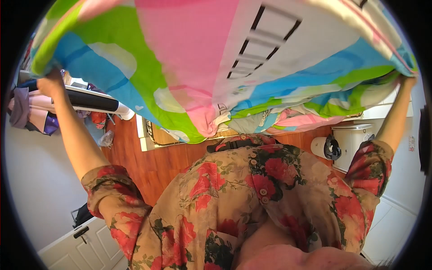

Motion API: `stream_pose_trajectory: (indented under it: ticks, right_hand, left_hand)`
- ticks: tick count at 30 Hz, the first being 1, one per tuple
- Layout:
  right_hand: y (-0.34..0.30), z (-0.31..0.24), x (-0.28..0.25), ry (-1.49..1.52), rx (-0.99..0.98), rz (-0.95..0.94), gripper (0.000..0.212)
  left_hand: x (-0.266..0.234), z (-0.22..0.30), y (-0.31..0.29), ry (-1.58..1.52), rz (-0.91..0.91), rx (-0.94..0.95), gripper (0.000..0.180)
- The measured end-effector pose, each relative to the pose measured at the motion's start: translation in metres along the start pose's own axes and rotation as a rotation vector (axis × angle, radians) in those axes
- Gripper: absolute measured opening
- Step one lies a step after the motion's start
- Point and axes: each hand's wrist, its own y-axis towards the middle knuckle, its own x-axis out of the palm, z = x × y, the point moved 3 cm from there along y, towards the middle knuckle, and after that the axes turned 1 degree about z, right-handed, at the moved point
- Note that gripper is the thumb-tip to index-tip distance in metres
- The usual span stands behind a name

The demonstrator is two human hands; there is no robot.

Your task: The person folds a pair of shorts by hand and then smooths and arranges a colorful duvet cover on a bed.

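Note:
A large duvet cover (189,49), patterned in pink, green, blue and white with piped edges, hangs stretched wide in front of me. Out at the far left, my left hand (53,84) is raised and closed round one edge of it. My right hand (407,82) grips the opposite edge at the far right, at about the same height. Between them the fabric sags, and its lower part gathers in folds above the bed (162,134). More bunched cloth (306,120) in pink, blue and grey lies there. Both hands' fingertips are partly hidden by the fabric.
Clothes (33,110) hang at the left beside a black-and-white panel (92,98). A plastic bag (106,139) rests near the wooden floor (130,162). To the right stand a bin (320,146) with a black liner and a white cabinet (353,144). A white door (85,247) is at lower left.

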Motion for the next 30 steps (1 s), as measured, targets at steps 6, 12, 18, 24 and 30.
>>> stream_pose_trajectory:
  ticks: [6,12,18,24,30]
  right_hand:
    - [-0.224,-0.106,0.104,0.390,0.482,-0.545,0.035]
    - [-0.510,-0.200,0.018,0.637,0.412,-1.279,0.026]
    - [-0.649,-0.195,-0.101,0.173,0.300,-1.825,0.040]
    - [-0.594,-0.161,-0.073,-0.134,0.218,-1.794,0.028]
    - [-0.351,-0.265,0.158,0.144,0.013,-1.261,0.030]
  left_hand:
    - [-0.001,-0.011,-0.198,0.060,-0.701,0.103,0.038]
    - [-0.091,0.005,-0.472,-0.080,-1.283,-0.039,0.059]
    - [-0.183,-0.042,-0.603,-0.050,-1.693,-0.465,0.051]
    - [-0.156,-0.053,-0.615,-0.117,-1.776,-0.873,0.044]
    - [0.040,-0.040,-0.491,-0.601,-1.399,-1.204,0.038]
